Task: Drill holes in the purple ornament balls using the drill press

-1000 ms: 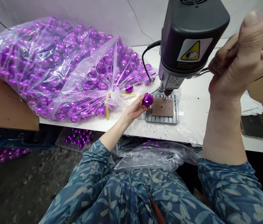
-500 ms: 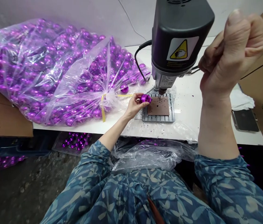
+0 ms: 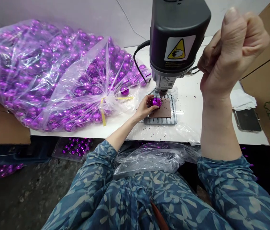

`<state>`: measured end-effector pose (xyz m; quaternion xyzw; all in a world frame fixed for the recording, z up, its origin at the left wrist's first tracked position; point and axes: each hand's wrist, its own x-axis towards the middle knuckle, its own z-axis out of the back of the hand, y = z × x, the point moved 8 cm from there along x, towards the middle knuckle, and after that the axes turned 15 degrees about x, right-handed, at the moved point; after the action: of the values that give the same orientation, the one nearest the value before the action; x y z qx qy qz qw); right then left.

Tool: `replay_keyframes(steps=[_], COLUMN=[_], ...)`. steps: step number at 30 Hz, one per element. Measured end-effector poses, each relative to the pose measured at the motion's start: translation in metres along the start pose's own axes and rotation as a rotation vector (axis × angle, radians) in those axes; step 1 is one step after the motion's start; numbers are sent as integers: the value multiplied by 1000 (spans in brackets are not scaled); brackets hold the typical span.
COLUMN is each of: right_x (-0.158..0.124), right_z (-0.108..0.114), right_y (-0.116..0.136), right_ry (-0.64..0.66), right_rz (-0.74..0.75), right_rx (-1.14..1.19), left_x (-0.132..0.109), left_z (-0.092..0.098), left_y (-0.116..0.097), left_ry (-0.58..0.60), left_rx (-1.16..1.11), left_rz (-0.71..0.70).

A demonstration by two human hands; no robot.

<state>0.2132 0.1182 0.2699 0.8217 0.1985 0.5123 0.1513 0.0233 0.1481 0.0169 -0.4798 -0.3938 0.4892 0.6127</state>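
Note:
My left hand (image 3: 146,108) pinches a shiny purple faceted ball (image 3: 156,102) just over a brown square board (image 3: 162,111), close beside the bit of a black drill press (image 3: 179,35). Under the board lies a grey slotted metal base (image 3: 160,121). My right hand (image 3: 232,51) is raised in a closed grip to the right of the drill head; what it holds is hidden by the fingers. Dark shavings are scattered around the base.
A large clear bag of purple balls (image 3: 77,73) fills the table's left side. At the right are a phone (image 3: 247,120), a white cloth (image 3: 242,99) and a cardboard box (image 3: 266,80). Clear plastic (image 3: 156,158) hangs at the front edge.
My left hand has moved the purple ball right, over the board's hole and nearer the bit. The whole view has shifted slightly; my right hand stays raised and closed.

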Motion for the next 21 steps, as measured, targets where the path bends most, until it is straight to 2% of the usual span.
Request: replay_keyframes(steps=[6, 9, 16, 21], right_x=[0, 0, -1, -3], right_z=[2, 3, 1, 3], right_y=[-1, -2, -2, -1], right_ry=[14, 12, 19, 16], right_rz=[37, 44, 19, 39], right_rx=[-39, -55, -13, 6], left_x=[1, 0, -6, -11], left_z=[-8, -15, -23, -21], left_y=[-14, -17, -4, -2], left_ry=[26, 52, 50, 26], left_rx=[199, 202, -31, -60], left_rz=[-125, -178, -63, -51])
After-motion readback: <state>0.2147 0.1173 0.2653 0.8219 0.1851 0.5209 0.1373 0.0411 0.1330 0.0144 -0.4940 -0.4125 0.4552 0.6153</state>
